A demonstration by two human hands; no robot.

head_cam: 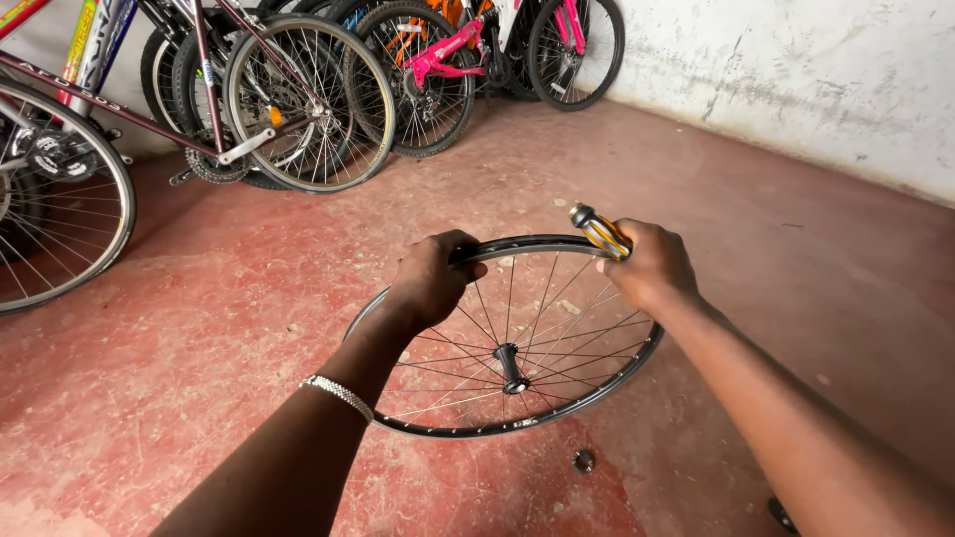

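Note:
A bare black bicycle wheel rim with thin spokes and a black hub stands tilted on the red floor in front of me. My left hand grips the top of the rim. My right hand is at the rim's upper right, closed around a tool with a yellow and grey handle; the tool's working end is hidden behind the hand. A beaded bracelet sits on my left wrist.
Several bicycles lean against the back wall, among them a maroon one at left and a pink one. A small metal part lies on the floor below the rim. A stained white wall runs along the right.

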